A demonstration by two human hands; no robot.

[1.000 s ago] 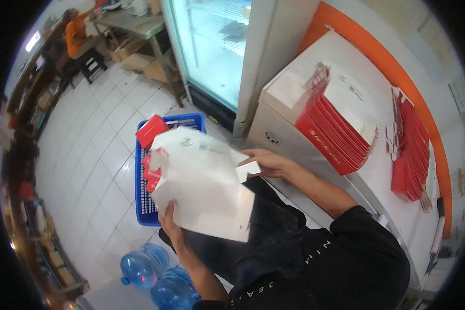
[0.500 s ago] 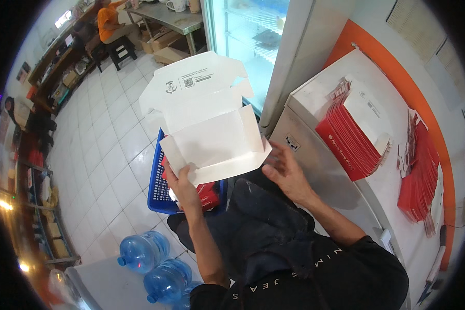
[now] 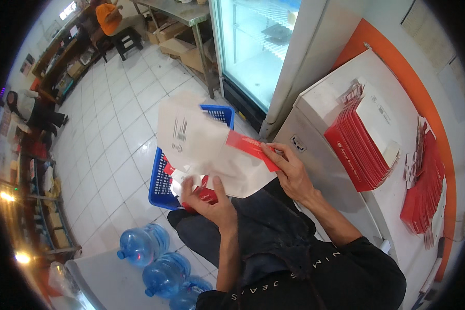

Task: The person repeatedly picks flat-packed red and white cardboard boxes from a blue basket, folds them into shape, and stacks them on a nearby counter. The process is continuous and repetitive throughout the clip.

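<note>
A partly folded cardboard box (image 3: pixel 201 139), white inside with a red outer panel, is tilted in front of me above my lap and slightly blurred. My right hand (image 3: pixel 293 175) pinches the red panel at the box's right end. Just below the near edge of the box, my left hand (image 3: pixel 214 204) has its thumb and fingers spread, with nothing seen in its grasp. Under the box stands a blue plastic basket (image 3: pixel 160 192) with red and white box pieces (image 3: pixel 206 195) in it, partly hidden by the box and my left hand.
To the right, a white chest (image 3: pixel 315 103) carries a stack of flat red-and-white boxes (image 3: pixel 354 150) and a second red stack (image 3: pixel 421 186). A glass-door fridge (image 3: pixel 253 62) stands ahead. Blue water bottles (image 3: pixel 144 245) lie at lower left. Two people are farther off at left.
The box has turned and tipped, bringing a red panel into view at its right. My right hand now grips it; my left hand has come off its edge and moved right.
</note>
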